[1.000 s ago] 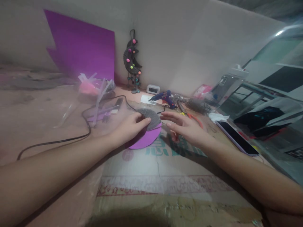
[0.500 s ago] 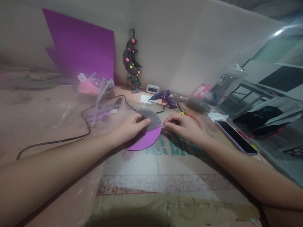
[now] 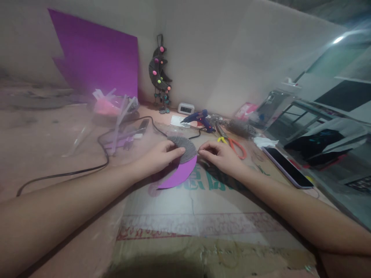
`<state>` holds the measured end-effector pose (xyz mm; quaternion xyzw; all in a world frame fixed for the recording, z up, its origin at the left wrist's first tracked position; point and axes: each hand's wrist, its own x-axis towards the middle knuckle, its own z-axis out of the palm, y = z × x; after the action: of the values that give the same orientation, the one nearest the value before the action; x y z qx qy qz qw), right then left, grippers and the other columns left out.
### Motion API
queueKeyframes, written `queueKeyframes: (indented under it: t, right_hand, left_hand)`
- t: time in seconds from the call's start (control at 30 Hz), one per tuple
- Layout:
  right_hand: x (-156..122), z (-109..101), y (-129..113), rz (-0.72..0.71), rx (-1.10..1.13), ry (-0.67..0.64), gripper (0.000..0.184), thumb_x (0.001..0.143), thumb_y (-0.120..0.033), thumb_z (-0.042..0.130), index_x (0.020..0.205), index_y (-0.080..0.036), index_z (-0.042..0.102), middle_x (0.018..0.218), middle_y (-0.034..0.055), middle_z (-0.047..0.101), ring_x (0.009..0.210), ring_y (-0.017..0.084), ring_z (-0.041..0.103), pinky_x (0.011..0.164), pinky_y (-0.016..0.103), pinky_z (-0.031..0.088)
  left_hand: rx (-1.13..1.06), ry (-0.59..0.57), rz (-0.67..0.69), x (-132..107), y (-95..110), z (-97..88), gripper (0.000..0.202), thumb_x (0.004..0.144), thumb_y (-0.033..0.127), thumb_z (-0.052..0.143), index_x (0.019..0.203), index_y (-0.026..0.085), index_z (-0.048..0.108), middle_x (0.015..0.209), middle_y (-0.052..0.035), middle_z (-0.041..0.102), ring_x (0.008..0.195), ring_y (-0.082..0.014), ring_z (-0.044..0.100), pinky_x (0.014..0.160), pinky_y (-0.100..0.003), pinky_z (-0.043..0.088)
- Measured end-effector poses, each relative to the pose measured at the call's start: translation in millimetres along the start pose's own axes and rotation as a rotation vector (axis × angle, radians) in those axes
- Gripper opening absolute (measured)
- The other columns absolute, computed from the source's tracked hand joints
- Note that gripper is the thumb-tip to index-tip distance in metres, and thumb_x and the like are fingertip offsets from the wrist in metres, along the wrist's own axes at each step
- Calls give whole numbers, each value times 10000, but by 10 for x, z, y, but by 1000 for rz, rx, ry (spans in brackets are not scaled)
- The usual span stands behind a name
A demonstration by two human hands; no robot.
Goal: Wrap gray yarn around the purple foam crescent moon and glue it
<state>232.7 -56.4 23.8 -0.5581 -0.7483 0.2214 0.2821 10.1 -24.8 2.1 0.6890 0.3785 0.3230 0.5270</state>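
Observation:
A purple crescent cutout [image 3: 179,173], its upper part wound closely with grey yarn [image 3: 187,148], is held tilted above the cardboard. My left hand [image 3: 165,156] grips its wound part from the left, thumb on top and the other fingers mostly hidden behind. At the crescent's right edge, my right hand [image 3: 217,154] is closed in a pinch, its fingertips by the edge where the winding ends. The yarn in that pinch is thin and barely visible.
Behind lie a blue glue gun [image 3: 199,119], orange-handled pliers [image 3: 232,143] and a small white clock [image 3: 186,108]. A finished moon ornament [image 3: 159,71] hangs by the wall near purple sheets [image 3: 101,61]. At right rests a phone [image 3: 286,168]; a black cable [image 3: 63,172] crosses the left side.
The crescent has turned slightly in my left hand, its purple lower tip now narrower and lower. My right hand stays close to its edge. The view has shifted a little.

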Motion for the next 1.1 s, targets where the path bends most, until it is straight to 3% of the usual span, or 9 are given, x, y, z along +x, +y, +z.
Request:
queueKeyframes:
  t: [0.33, 0.47, 0.6, 0.8, 0.9, 1.1]
  right_hand:
    - [-30, -9, -70, 31, 214, -64, 349, 889, -467, 478, 920, -174, 664, 702, 14, 593, 622, 134, 517, 586, 268, 410]
    - [-46, -4, -125, 49, 296, -129, 301, 822, -460, 589, 816, -164, 644, 673, -7, 557, 606, 113, 491, 578, 256, 394]
    - [-68, 32, -141, 82, 375, -114, 286, 807, -443, 622, 718, -174, 590, 607, -33, 488, 557, 92, 431, 555, 252, 370]
    - [-90, 61, -135, 50, 363, -78, 276, 823, -431, 612, 722, -175, 590, 614, -32, 483, 570, 95, 428, 545, 255, 344]
    - [-91, 75, -128, 45, 365, -87, 283, 827, -437, 607, 738, -168, 597, 619, -30, 496, 570, 94, 436, 542, 254, 340]
    - [-88, 88, -105, 14, 368, -82, 338, 810, -480, 620, 713, -157, 594, 602, -30, 491, 561, 92, 427, 534, 254, 322]
  left_hand:
    - [-27, -21, -19, 10, -9, -10, 318, 799, 470, 601, 724, 161, 610, 585, -3, 545, 447, -96, 456, 398, -204, 328]
    - [3, -24, 27, -5, 17, 6, 302, 799, 461, 597, 750, 165, 628, 576, 3, 535, 454, -102, 437, 407, -215, 317]
    - [137, 3, 132, -39, 42, 24, 362, 846, 495, 522, 658, 189, 575, 560, 11, 507, 495, -121, 447, 465, -235, 334]
    - [330, 7, 217, -77, 63, 55, 312, 802, 487, 585, 827, 190, 679, 763, -25, 656, 701, -188, 580, 610, -276, 416]
    - [396, 21, 209, -79, 63, 58, 314, 784, 480, 601, 787, 175, 672, 735, -27, 654, 679, -193, 575, 583, -278, 404]
    - [387, -75, 200, -64, 55, 35, 364, 844, 491, 508, 843, 159, 656, 780, -27, 648, 733, -189, 572, 642, -296, 419]
